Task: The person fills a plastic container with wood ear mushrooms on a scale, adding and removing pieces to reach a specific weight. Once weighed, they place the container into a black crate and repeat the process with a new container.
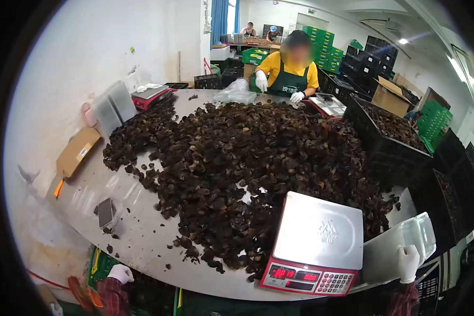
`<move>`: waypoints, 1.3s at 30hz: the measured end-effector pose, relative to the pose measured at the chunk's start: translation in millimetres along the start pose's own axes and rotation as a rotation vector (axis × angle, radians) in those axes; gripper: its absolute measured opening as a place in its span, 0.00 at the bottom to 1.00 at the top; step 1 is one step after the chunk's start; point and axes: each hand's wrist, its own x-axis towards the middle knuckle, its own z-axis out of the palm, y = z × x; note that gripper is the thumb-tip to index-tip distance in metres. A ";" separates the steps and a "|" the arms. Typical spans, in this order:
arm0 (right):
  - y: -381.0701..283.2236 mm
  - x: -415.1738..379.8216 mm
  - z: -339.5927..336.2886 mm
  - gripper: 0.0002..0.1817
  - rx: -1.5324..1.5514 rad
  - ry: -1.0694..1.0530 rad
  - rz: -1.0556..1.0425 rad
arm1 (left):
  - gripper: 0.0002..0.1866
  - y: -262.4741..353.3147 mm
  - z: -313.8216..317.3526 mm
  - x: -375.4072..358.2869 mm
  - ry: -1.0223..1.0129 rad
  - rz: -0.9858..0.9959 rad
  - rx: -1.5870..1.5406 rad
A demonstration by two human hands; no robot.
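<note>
A big heap of dark dried fungus pieces covers the steel table. A red scale with a bare steel pan stands at the near edge. My right hand, in a white glove, grips the near rim of a clear plastic box to the right of the scale. My left hand, also gloved, hangs below the table's near edge over a green crate; whether it holds anything is hidden.
Across the table a person in a yellow shirt and dark apron works with gloved hands. Black crates of fungus stand at the right. A second scale, clear boxes, a cardboard box and a phone lie at the left.
</note>
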 end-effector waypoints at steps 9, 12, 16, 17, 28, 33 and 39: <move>1.1 -2.7 -2.3 0.13 0.024 0.019 -0.029 | 0.09 139.7 30.3 3.5 0.836 0.420 -0.062; 0.2 -3.6 -2.8 0.13 0.025 0.016 -0.017 | 0.07 172.9 67.6 14.9 0.885 0.577 -0.033; 1.0 -2.6 -2.2 0.13 -0.007 0.028 -0.047 | 0.06 175.6 77.3 20.6 1.013 0.543 -0.020; -1.4 -2.9 -2.9 0.14 0.005 0.020 -0.035 | 0.06 175.4 76.0 20.3 1.014 0.534 -0.058; 0.9 -3.1 -1.6 0.14 0.011 0.038 -0.061 | 0.06 174.8 77.3 21.7 1.045 0.533 -0.039; -1.6 -3.8 -2.9 0.13 0.035 0.040 -0.037 | 0.06 177.4 76.8 19.4 1.047 0.524 -0.056; 6.4 -4.0 -0.2 0.14 0.001 0.050 -0.058 | 0.06 178.3 77.1 18.2 1.037 0.517 -0.080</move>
